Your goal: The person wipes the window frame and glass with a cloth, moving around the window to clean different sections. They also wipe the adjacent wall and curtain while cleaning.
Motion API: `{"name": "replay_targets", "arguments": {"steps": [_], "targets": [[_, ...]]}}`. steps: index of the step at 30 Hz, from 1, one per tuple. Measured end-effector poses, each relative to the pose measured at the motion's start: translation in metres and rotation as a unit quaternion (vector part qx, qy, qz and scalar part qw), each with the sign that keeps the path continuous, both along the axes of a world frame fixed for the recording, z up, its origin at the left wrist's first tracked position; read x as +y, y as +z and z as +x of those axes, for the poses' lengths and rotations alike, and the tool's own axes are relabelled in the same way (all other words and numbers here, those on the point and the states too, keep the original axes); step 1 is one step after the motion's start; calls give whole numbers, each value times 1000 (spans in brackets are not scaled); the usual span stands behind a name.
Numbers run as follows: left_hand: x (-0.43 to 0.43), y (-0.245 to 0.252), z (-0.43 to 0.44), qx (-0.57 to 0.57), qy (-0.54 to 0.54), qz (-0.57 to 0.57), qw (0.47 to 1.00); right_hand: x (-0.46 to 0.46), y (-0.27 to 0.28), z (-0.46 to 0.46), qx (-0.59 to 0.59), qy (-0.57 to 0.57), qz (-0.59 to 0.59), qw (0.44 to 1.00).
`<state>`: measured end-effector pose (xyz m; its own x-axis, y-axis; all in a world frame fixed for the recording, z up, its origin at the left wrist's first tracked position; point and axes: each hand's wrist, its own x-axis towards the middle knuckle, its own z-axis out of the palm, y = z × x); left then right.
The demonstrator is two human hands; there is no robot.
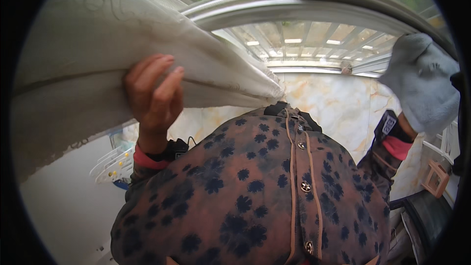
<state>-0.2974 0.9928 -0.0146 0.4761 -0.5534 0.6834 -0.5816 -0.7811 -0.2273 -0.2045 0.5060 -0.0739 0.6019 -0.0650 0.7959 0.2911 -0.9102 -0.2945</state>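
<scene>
My left hand is raised against a pale curtain with an embossed scroll pattern. Its fingers are bent and slightly apart, and I see no cloth between them. A dark fold in the curtain runs behind the hand. On the right, a light blue-grey cloth covers my right hand, leaving only the wrist bare. That cloth is up against the window frame; the fingers under it are hidden.
Window bars stand before me, with green plants outside. Below the sill is a marbled tile surface. A white plastic rack is at lower left. To the lower right are an orange-pink frame and a dark-edged object.
</scene>
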Motion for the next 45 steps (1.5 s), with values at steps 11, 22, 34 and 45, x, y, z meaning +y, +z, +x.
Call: {"name": "replay_targets", "arguments": {"steps": [11, 22, 34, 45], "targets": [[39, 11, -27, 9, 144, 259, 955, 96, -113, -70, 223, 377, 264, 859], [44, 17, -30, 27, 15, 226, 974, 95, -37, -53, -95, 194, 534, 817], [54, 2, -47, 163, -376, 98, 907, 184, -42, -80, 19, 208, 556, 804], [260, 4, -85, 77, -257, -82, 960, 281, -38, -176, 95, 132, 375, 913]]}}
